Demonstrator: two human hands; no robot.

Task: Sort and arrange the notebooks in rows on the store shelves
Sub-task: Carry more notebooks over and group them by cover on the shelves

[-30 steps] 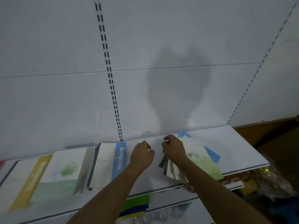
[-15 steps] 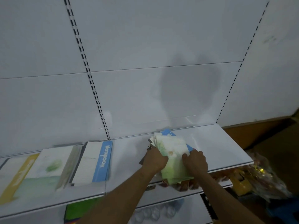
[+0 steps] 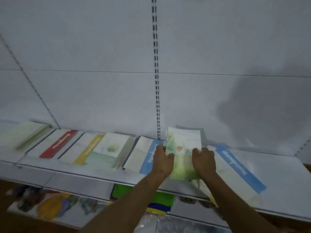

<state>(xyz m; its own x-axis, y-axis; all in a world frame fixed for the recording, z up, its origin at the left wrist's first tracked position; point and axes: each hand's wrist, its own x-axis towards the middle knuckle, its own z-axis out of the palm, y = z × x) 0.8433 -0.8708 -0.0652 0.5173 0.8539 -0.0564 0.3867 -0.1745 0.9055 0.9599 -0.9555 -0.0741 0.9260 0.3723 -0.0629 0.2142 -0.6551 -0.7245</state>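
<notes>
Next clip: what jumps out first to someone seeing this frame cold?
Both hands, left and right, grip a stack of green-and-white notebooks at the middle of the white shelf. To its left runs a row of notebooks with red, yellow and blue bands; another blue-banded notebook lies askew on the right.

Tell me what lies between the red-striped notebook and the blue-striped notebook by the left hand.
In the head view, between the red-striped notebook and the blue-striped notebook lie a yellow-striped notebook and a green-picture stack overlapping it.
</notes>
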